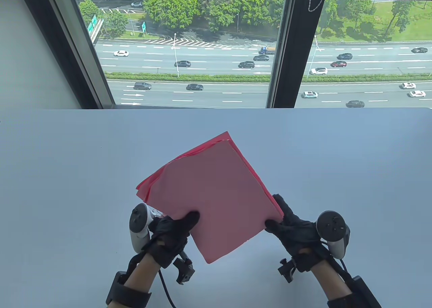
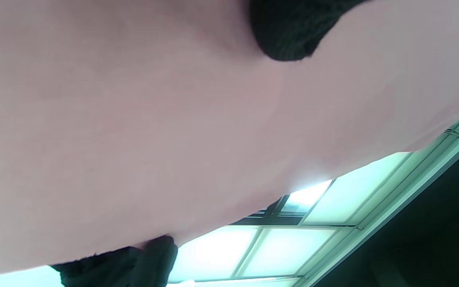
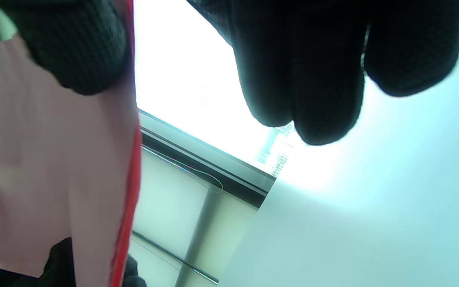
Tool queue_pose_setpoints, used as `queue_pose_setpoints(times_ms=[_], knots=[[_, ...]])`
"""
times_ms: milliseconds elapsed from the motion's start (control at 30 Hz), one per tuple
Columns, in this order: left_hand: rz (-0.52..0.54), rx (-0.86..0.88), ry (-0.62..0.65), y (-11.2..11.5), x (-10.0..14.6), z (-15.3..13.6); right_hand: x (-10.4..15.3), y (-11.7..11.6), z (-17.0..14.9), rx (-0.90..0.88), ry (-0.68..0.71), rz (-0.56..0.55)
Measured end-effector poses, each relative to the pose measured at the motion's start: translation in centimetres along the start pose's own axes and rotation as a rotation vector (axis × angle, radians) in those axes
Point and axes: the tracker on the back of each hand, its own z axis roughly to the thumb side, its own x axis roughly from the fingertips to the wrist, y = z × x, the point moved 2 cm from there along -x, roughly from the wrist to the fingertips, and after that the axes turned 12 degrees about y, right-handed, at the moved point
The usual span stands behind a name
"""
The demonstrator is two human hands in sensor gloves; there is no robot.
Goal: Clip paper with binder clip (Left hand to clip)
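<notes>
A stack of pink and red paper sheets is held up above the white table, tilted with one corner pointing away. My left hand pinches its near left edge, thumb on top. My right hand pinches the near right corner, thumb on top and a finger along the edge. In the left wrist view the paper fills most of the frame with my thumb tip on it. In the right wrist view the paper is at the left under my thumb. No binder clip shows in any view.
The table's far edge meets a window with dark frames. A white wall stands at the far left. Cables and wrist mounts hang under both forearms.
</notes>
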Motion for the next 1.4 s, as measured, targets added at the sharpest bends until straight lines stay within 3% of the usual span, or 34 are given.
queue_pose_setpoints(times_ms=[400,533,733,867,967,1100,1200,1400], knots=[[-0.073,0.141,-0.006,2.9,0.2,-0.8,0.2,-3.0,1.2,-0.106,0.055,0.14],[-0.11,0.146,-0.03,3.5,0.3,-1.5,0.1,-2.9,2.0,-0.177,0.115,0.067],[-0.093,-0.003,-0.068,2.7,0.4,-1.7,-0.1,-2.2,2.0,-0.28,0.119,-0.008],[-0.082,-0.077,-0.041,2.3,0.3,-0.7,-0.3,-1.6,1.8,-0.302,0.104,0.014],[-0.036,-0.082,0.016,1.3,0.1,0.5,-0.4,-0.7,1.7,-0.287,0.099,0.0],[0.109,-0.09,0.045,-1.0,0.2,1.5,-0.5,-0.2,1.4,-0.278,0.073,0.025],[0.227,-0.099,0.054,-3.0,0.5,2.1,-0.5,0.2,0.9,-0.249,0.051,0.037],[0.347,-0.205,0.041,-5.0,1.2,2.9,-0.6,1.1,0.1,-0.237,0.022,0.029]])
